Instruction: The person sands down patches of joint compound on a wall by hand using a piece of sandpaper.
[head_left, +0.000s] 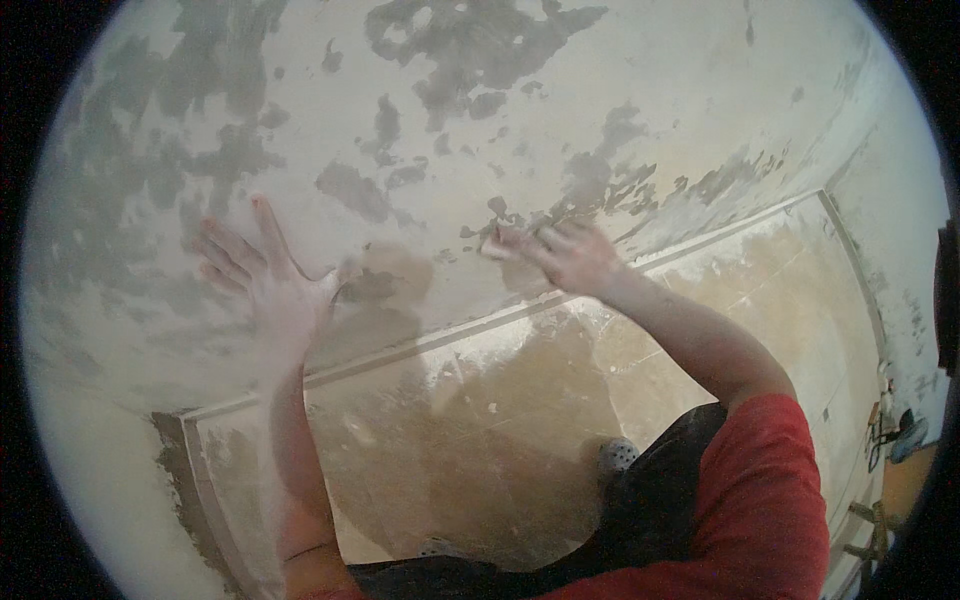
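Note:
My left hand (279, 289) is spread against a patchy plastered wall (300, 105), its fingers apart and nothing in it. Pale dust coats that hand and forearm. Further right, my right hand (574, 255) is at the lower part of the same wall, fingers curled and blurred. Whether a small thing sits in its grip cannot be made out. Around it the white coat is broken by grey patches (589, 176) and small ragged flakes.
A narrow baseboard (465, 330) runs along the wall's foot. Dusty beige floor tiles (517, 405) lie below, with a perforated shoe (619, 454) on them. At the far right are a dark cable (874, 442) and a wooden object (870, 525).

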